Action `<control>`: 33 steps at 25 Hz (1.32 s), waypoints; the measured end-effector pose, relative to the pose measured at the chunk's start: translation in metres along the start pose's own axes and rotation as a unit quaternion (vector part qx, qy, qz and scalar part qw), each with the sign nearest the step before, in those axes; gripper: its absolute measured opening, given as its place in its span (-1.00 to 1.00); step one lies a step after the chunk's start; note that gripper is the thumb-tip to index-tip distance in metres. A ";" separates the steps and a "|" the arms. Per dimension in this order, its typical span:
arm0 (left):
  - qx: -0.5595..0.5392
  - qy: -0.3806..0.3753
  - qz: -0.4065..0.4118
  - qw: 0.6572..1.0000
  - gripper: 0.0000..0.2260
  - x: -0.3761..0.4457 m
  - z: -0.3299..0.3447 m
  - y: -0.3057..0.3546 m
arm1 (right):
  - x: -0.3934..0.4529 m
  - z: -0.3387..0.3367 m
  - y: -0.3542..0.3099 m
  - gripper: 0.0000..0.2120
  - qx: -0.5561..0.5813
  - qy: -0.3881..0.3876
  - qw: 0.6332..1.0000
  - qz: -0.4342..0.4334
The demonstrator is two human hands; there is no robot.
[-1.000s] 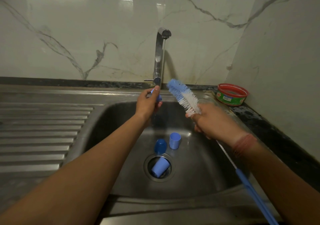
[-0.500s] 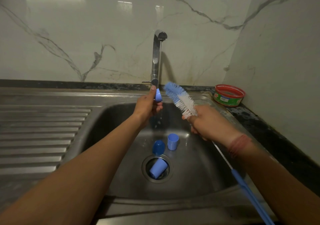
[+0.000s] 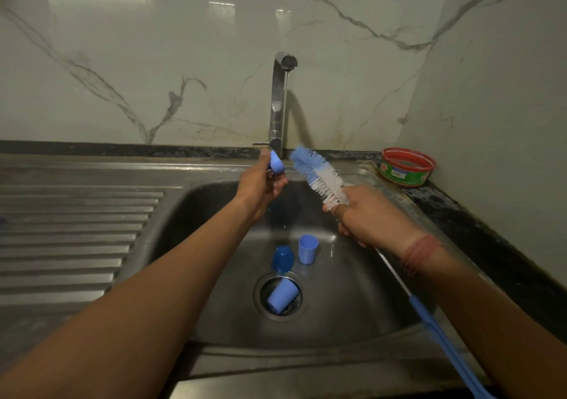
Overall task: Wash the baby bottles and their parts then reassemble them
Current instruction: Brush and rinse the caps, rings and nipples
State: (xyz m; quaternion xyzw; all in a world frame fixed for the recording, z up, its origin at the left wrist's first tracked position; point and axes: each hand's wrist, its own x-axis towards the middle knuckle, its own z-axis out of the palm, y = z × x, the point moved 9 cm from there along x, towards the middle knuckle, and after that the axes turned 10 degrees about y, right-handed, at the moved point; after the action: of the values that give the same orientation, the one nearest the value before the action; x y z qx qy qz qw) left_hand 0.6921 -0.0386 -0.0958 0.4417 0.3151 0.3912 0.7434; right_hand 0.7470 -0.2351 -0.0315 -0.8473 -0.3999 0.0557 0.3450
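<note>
Since a moment ago the left hand (image 3: 260, 184) has lifted its pinched small blue plastic cap (image 3: 276, 164) toward the tap's stream, where turning it slowly would rinse it, while the right hand (image 3: 365, 214) grips the blue-and-white bottle brush (image 3: 319, 178).

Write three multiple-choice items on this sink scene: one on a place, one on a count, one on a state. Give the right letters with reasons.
1. Where does the red-rimmed tub stand?
A. in the basin
B. on the counter at the right corner
C. on the drainboard

2. How many blue caps lie loose in the sink?
A. one
B. three
C. five

3. What does the right hand do?
A. grips the bottle brush
B. hangs idle
C. turns the tap

Key: 1 B, it sits by the wall corner; 2 B, two stand near the drain, one lies in it; 3 A, its fingers curl round the brush stem.
</note>
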 end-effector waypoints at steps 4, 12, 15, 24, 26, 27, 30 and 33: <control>0.007 -0.017 0.018 1.000 -0.75 0.002 0.002 0.001 | -0.001 0.002 -0.002 -0.90 0.008 -0.001 1.000 -0.005; 0.023 -0.020 -0.006 1.000 -0.63 0.000 0.005 -0.005 | 0.001 0.001 -0.005 -0.87 -0.011 0.000 1.000 -0.023; 0.021 -0.001 -0.016 1.000 -0.58 0.000 0.003 -0.010 | 0.000 0.002 -0.006 -0.89 -0.005 -0.003 1.000 -0.023; -0.028 -0.022 -0.027 0.999 -0.76 -0.005 0.008 -0.003 | -0.001 0.007 -0.006 -0.90 -0.035 -0.004 0.999 -0.035; -0.030 -0.033 -0.028 0.999 -0.65 -0.006 0.010 -0.003 | -0.001 0.009 -0.004 -0.91 -0.020 -0.009 0.999 -0.028; -0.029 -0.035 -0.027 0.999 -0.62 -0.007 0.011 -0.003 | -0.002 0.011 -0.003 -0.92 -0.009 -0.020 1.000 -0.021; -0.025 -0.022 -0.020 0.999 -0.65 -0.005 0.008 -0.001 | -0.005 0.021 -0.001 -0.88 0.042 -0.060 0.997 -0.005; -0.030 -0.030 -0.024 0.999 -0.71 -0.006 0.009 0.001 | -0.008 0.027 -0.002 -0.82 0.104 -0.086 0.991 0.014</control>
State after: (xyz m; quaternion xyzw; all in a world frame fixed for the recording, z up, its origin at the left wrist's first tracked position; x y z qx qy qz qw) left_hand 0.6958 -0.0467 -0.0905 0.4233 0.2913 0.3685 0.7747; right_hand 0.7305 -0.2252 -0.0521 -0.8042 -0.4087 0.1745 0.3948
